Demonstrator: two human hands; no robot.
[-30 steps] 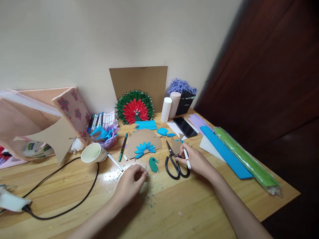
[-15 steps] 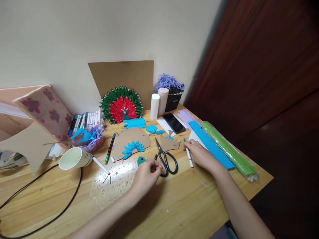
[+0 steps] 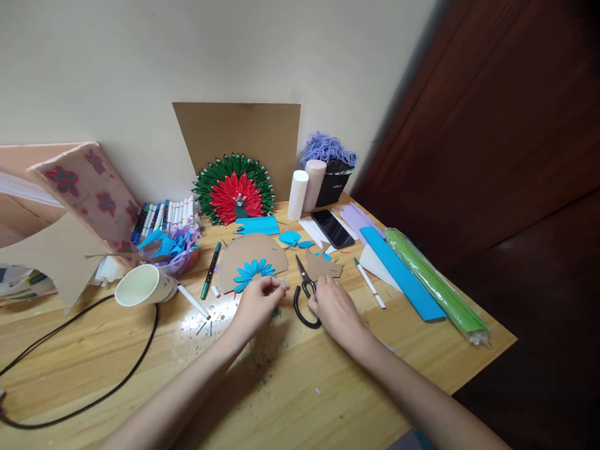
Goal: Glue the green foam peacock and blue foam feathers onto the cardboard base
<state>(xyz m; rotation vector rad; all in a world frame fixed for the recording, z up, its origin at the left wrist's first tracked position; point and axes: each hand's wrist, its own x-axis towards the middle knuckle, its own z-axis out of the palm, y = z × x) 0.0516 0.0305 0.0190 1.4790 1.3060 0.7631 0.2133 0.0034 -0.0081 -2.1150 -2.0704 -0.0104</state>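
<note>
Two hands, mid-frame: left hand half-curled, pinch uncertain; right hand over scissors, closure hidden. Apparent step: taking scissors; lifting calls for secured handles.

You have a moderate indoor light, seemingly from above, its source outside the view. On the tabletop, a white glare lies left of your left grip, and a soft shadow falls beneath your left forearm. The plastic around the green roll gives small shiny reflections. The wall is dull grey; the brown door sinks nearly into black. Fine details look slightly soft, and shapes stretch towards the borders.
</note>
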